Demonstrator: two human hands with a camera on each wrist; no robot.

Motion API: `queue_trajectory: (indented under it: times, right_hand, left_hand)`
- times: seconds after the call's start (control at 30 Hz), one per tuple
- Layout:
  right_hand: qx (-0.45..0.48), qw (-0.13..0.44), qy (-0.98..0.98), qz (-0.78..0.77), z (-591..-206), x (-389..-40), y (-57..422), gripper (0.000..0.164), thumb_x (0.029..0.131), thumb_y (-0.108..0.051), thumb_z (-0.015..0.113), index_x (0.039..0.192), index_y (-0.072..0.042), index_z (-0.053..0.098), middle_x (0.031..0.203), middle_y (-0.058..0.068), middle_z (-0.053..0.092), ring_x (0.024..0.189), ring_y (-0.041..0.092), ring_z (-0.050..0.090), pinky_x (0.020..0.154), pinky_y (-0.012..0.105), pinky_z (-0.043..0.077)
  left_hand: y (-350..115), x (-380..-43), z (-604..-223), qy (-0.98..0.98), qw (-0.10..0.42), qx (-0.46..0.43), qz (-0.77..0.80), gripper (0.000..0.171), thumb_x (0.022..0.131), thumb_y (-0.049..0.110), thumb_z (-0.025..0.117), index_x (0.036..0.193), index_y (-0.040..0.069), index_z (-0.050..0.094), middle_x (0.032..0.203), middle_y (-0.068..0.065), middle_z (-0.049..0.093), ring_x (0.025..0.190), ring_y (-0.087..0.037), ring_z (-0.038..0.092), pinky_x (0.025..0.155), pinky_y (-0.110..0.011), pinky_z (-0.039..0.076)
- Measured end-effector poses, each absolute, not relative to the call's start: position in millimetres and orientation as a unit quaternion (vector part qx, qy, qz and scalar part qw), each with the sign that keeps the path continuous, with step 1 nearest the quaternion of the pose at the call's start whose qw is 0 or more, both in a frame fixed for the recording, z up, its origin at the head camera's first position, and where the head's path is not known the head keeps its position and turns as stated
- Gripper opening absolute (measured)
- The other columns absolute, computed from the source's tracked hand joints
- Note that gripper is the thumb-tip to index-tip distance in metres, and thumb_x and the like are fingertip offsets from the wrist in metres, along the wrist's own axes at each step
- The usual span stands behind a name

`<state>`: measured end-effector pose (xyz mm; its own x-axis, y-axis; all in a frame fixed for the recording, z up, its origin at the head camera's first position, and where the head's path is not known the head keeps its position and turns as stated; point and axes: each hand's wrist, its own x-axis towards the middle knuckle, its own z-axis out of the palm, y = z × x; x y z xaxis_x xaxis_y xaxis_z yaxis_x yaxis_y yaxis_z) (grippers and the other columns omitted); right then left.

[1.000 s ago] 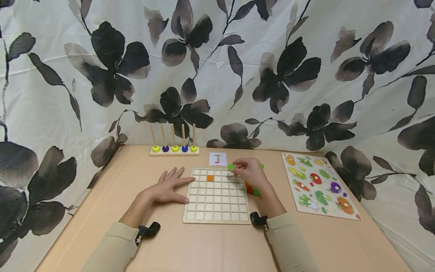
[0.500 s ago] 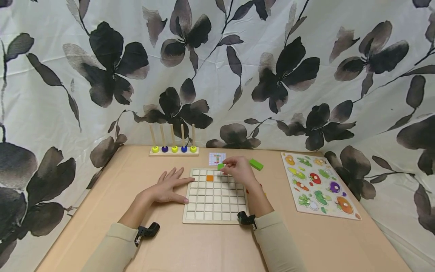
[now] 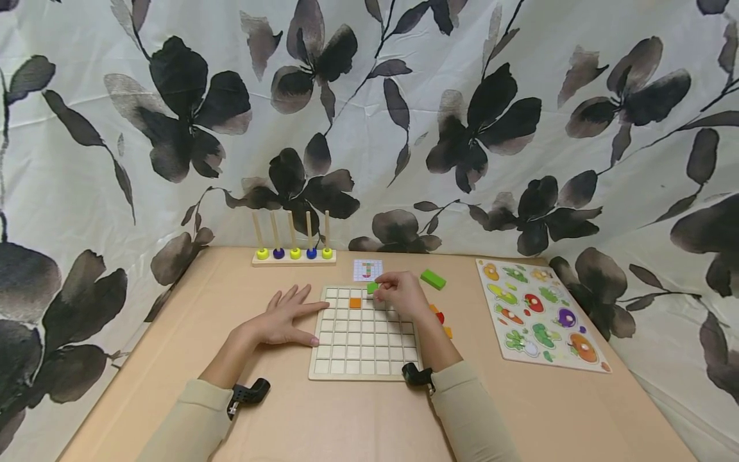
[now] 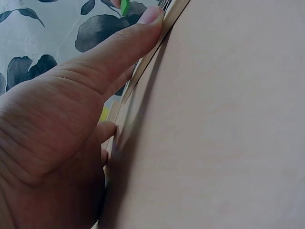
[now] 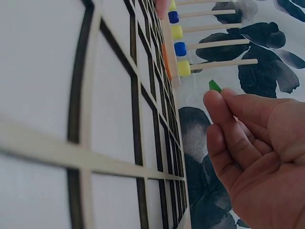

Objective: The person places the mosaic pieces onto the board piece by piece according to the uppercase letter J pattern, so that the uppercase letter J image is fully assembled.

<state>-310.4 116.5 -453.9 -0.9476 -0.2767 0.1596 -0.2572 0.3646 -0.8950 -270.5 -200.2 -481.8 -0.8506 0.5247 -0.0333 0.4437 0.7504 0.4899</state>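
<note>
A white grid board with a pale wooden frame lies on the table, an orange square set in its second row. My left hand lies spread at the board's left side, thumb and index finger touching the frame. Over the board's top edge my right hand pinches a small green block between thumb and fingertips. In the right wrist view only a tip of that green block shows past the fingers. A printed card with a coloured pattern on a grid lies just behind the board.
A longer green block lies right of the card. Red and orange blocks are partly hidden behind the right forearm. A peg stand with yellow and blue beads stands at the back left, a vegetable puzzle board at the right.
My right hand has moved left with the green block, then slightly down toward the board's top rows. The longer green block and the loose pieces have come into view. My left hand stays put.
</note>
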Motion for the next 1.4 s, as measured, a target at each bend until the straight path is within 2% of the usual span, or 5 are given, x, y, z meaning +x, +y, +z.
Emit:
queue_trajectory:
  times: [0.13, 0.23, 0.43, 0.67, 1.4]
  right_hand:
    - [-0.154, 0.029, 0.820, -0.550, -454.3, -309.1, 115.5, 0.024, 0.086, -0.003, 0.070, 0.109, 0.003, 0.067, 0.080, 0.012, 0.069, 0.077, 0.037, 0.069, 0.070, 0.035, 0.056]
    - [-0.154, 0.042, 0.817, -0.554, -458.0, -310.2, 116.7, 0.024, 0.085, -0.004, 0.070, 0.108, 0.003, 0.068, 0.081, 0.014, 0.069, 0.076, 0.034, 0.069, 0.070, 0.036, 0.056]
    - [-0.189, 0.040, 0.834, -0.518, -472.2, -316.3, 120.7, 0.019, 0.082, -0.008, 0.075, 0.101, -0.005, 0.072, 0.082, 0.007, 0.066, 0.071, 0.019, 0.061, 0.062, 0.028, 0.052]
    - [-0.201, 0.033, 0.850, -0.485, -481.1, -319.2, 121.9, 0.019, 0.080, -0.015, 0.079, 0.097, -0.011, 0.072, 0.081, 0.002, 0.066, 0.072, 0.017, 0.059, 0.063, 0.027, 0.050]
    - [-0.207, 0.036, 0.879, -0.428, -480.1, -317.0, 115.1, 0.021, 0.080, -0.015, 0.079, 0.097, -0.006, 0.072, 0.080, 0.000, 0.064, 0.072, 0.016, 0.057, 0.063, 0.026, 0.049]
  left_hand:
    - [-200.1, -269.7, -480.3, 0.932, 0.087, 0.258, 0.240, 0.082, 0.071, 0.069, 0.069, 0.143, 0.042, 0.042, 0.160, -0.016, 0.008, 0.145, -0.041, -0.002, 0.110, -0.064, -0.007]
    - [-199.9, -269.1, -479.2, 0.932, 0.088, 0.257, 0.239, 0.082, 0.071, 0.069, 0.069, 0.144, 0.042, 0.041, 0.160, -0.015, 0.008, 0.146, -0.040, -0.002, 0.110, -0.063, -0.007]
    - [-198.7, -269.3, -478.4, 0.932, 0.088, 0.257, 0.241, 0.082, 0.070, 0.068, 0.070, 0.143, 0.042, 0.042, 0.160, -0.015, 0.008, 0.145, -0.041, -0.003, 0.110, -0.064, -0.007]
    - [-198.2, -268.4, -477.6, 0.932, 0.088, 0.254, 0.244, 0.082, 0.070, 0.068, 0.071, 0.142, 0.042, 0.043, 0.160, -0.015, 0.008, 0.145, -0.042, -0.004, 0.110, -0.064, -0.007]
    - [-198.8, -269.0, -479.0, 0.934, 0.085, 0.255, 0.234, 0.082, 0.070, 0.069, 0.070, 0.142, 0.042, 0.043, 0.160, -0.015, 0.009, 0.145, -0.041, -0.003, 0.110, -0.064, -0.006]
